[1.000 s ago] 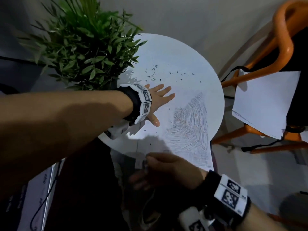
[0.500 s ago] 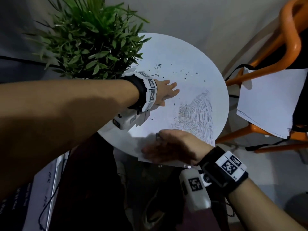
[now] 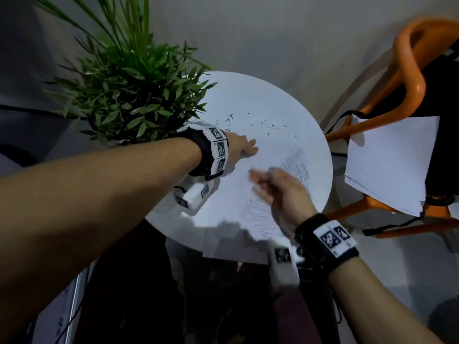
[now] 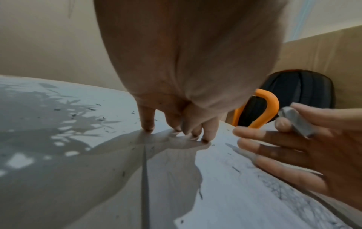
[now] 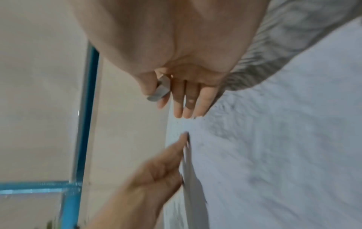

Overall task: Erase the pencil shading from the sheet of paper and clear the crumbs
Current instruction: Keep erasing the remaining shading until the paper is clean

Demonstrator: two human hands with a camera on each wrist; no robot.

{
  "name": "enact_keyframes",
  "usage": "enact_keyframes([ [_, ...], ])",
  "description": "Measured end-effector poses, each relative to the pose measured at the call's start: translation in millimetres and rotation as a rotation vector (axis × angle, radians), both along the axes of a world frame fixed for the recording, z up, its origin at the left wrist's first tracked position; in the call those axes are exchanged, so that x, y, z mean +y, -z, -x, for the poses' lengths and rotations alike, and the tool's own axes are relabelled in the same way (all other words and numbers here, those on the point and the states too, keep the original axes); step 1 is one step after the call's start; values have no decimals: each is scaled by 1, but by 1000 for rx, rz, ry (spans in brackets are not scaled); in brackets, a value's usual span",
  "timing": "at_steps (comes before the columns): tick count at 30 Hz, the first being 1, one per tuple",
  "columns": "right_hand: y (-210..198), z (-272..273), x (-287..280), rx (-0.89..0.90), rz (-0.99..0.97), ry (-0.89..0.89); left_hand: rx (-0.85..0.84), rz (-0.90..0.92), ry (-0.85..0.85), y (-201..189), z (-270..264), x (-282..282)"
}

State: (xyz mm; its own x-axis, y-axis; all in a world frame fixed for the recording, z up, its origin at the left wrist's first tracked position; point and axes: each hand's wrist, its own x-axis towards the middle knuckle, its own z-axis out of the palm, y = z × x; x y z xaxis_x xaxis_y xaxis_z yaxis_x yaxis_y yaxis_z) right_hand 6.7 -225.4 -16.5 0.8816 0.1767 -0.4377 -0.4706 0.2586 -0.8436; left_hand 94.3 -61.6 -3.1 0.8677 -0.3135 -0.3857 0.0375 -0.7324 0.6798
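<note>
A white sheet of paper lies on the round white table. Grey pencil shading covers its right side. Dark crumbs are scattered beyond the sheet's far edge. My left hand presses its fingertips down on the sheet's far left part. My right hand, blurred, is over the middle of the sheet beside the shading, fingers straight. Its thumb pinches a grey eraser against the index finger, and the little-finger side is down at the paper.
A leafy potted plant stands at the table's left rim, close to my left wrist. An orange chair at the right carries loose white sheets and a black bag. The paper's near edge overhangs the table.
My right hand has come up from the table's near edge onto the sheet, moving away from me beside the shading. My left hand stays pressed on the paper.
</note>
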Motion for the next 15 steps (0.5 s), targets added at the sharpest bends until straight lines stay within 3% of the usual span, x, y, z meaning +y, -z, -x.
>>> enact_keyframes([
  [1, -6, -13, -1, -60, -22, 178, 40, 29, -64, 3, 2, -2],
  [3, -17, -31, -8, -79, -50, 177, 23, 40, -71, 6, 2, 1],
  [4, -18, -31, -8, -20, -90, 45, -7, -9, -49, -2, 1, 4],
  [5, -17, -29, -7, 64, -111, -146, 74, -32, -11, -8, 1, 2],
  [6, -16, -24, -5, 131, -98, -323, 86, -163, 58, -10, -1, 1],
  [7, -13, -22, -2, 144, -50, -409, 9, -246, 82, -12, 0, 4],
  [8, -10, -27, 2, 112, -14, -357, -39, -294, 100, -12, -1, 7],
  [11, -12, -43, 2, -194, 95, 108, -101, -340, 202, -11, 4, 13],
  [13, -15, -44, 0, -213, 66, 119, -143, -242, 139, -4, 6, 21],
  [15, -13, -33, -2, -114, 11, -33, -189, -14, -15, -8, 15, 31],
])
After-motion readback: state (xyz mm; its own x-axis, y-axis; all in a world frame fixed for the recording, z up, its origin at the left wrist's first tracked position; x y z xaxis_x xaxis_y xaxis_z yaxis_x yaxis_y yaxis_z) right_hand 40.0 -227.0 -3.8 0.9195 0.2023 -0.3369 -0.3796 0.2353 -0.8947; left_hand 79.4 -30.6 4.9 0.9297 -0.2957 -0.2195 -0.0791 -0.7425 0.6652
